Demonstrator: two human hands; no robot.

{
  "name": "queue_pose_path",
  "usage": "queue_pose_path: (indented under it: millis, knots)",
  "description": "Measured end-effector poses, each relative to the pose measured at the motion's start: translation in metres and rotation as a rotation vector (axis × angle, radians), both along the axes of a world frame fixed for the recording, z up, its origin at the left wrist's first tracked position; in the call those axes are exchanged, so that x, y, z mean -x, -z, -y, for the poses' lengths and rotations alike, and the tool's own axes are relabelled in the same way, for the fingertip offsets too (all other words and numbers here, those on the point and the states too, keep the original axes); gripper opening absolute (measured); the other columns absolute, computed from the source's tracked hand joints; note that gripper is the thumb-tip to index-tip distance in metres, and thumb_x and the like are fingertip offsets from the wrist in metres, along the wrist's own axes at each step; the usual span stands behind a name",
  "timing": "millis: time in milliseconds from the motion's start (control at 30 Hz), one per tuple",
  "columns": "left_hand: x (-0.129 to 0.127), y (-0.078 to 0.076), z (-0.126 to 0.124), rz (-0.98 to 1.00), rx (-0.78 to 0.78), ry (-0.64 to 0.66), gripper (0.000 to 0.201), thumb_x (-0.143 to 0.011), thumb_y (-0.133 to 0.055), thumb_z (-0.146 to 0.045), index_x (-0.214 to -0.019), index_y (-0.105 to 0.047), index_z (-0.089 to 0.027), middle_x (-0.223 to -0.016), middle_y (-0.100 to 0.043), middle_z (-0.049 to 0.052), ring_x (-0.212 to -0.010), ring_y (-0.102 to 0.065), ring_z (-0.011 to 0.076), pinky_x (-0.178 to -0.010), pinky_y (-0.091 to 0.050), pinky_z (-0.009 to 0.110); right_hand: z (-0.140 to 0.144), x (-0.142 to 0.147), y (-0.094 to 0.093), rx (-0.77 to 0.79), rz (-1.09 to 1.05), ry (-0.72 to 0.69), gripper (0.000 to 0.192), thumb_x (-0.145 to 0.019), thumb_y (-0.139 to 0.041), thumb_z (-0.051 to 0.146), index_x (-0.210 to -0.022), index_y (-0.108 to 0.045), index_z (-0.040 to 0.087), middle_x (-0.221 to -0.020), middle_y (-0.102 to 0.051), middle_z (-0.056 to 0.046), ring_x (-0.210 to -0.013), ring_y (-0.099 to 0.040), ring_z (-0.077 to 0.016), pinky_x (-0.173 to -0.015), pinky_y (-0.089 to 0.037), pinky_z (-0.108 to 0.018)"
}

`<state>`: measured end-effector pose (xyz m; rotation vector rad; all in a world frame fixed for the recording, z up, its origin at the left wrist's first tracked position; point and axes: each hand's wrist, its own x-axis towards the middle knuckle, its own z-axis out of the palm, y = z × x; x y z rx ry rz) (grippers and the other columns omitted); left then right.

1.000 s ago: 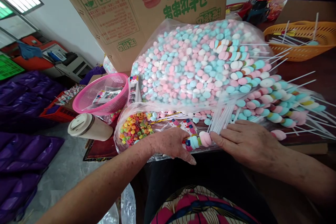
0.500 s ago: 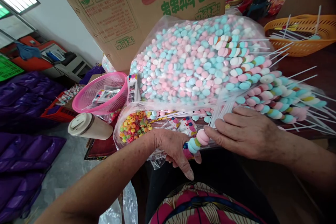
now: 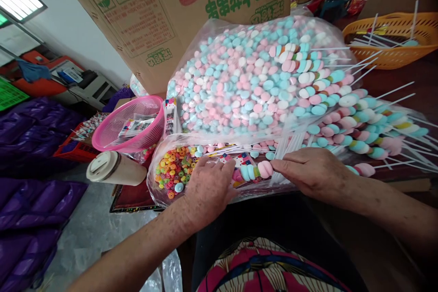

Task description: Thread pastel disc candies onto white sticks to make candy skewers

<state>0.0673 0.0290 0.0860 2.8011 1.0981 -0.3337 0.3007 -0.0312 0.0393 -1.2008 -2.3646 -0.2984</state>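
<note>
Threading sweets onto a stick at the counter [image 3: 393,77]

Right hand [image 3: 316,173] pinches the candy skewer [image 3: 255,171]; left hand [image 3: 208,187], fingers loose, picks among colourful ring candies [image 3: 174,169]. Best to keep the stick level and steady.

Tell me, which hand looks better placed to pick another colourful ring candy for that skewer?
Probably the left hand: it rests on the bag right beside the ring candies, while the right hand grips the skewer by its stick.

The cardboard box [image 3: 178,13] stands upside down, with "Macaron" in green letters. Green Chinese characters run beneath it. Handling symbols are printed on its side.
</note>
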Motion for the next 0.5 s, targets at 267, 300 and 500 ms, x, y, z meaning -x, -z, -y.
queue_pose_path:
  millis: [267, 300, 500]
  knots:
    - [-0.001, 0.003, -0.012, 0.001, 0.265, 0.017, 0.031, -0.072, -0.065, -0.041, -0.093, -0.059, -0.019, -0.087, -0.067, 0.004, -0.078, -0.063, 0.0223, -0.064, -0.045, 0.028, 0.005, 0.008, -0.016, -0.193, 0.187, -0.077, 0.021, -0.085, -0.040, 0.005, -0.093, -0.058, 0.013, -0.062, -0.058, 0.000, -0.055, -0.048, -0.0159, -0.056, -0.027, -0.032]
    - [-0.001, 0.001, -0.012, 0.019, 0.295, 0.044, 0.031, -0.071, -0.067, -0.042, -0.091, -0.060, -0.019, -0.085, -0.067, 0.003, -0.076, -0.062, 0.0207, -0.063, -0.044, 0.027, 0.006, 0.006, -0.018, -0.186, 0.193, -0.084, 0.022, -0.085, -0.040, 0.005, -0.095, -0.057, 0.013, -0.063, -0.058, 0.000, -0.056, -0.049, -0.0160, -0.057, -0.027, -0.032]
    - [0.000, -0.004, -0.009, 0.060, 0.242, 0.059, 0.024, -0.077, -0.060, -0.040, -0.089, -0.060, -0.019, -0.078, -0.065, 0.003, -0.070, -0.059, 0.0187, -0.058, -0.040, 0.026, 0.010, 0.002, -0.019, -0.063, 0.165, -0.067, 0.026, -0.083, -0.036, 0.003, -0.085, -0.058, 0.018, -0.058, -0.054, 0.002, -0.051, -0.047, -0.0157, -0.056, -0.024, -0.031]
